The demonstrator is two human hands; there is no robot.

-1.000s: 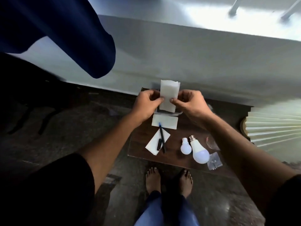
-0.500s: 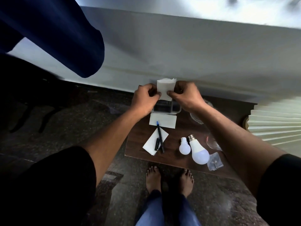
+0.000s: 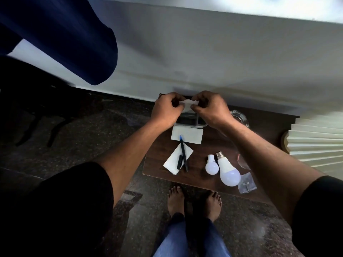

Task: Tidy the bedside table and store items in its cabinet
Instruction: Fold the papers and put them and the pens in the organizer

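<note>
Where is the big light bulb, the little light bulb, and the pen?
big light bulb (image 3: pixel 228 175), head view, on its white rounded globe
little light bulb (image 3: pixel 211 167), head view, on its white globe
pen (image 3: pixel 183 153), head view, on the middle of its dark barrel

On the table (image 3: pixel 157 164) — two bulbs (image 3: pixel 211 166) (image 3: pixel 228 173), three white papers (image 3: pixel 187 135) (image 3: pixel 173 162) (image 3: pixel 187 104), one pen (image 3: pixel 183 153) — one divided tray (image 3: pixel 191 122).

white paper (image 3: pixel 187 104): was tall, now lowered | mostly hidden between both hands

A pleated cream lampshade (image 3: pixel 315 140) at right — dark blue cloth (image 3: pixel 61 34) hanging upper left
</note>
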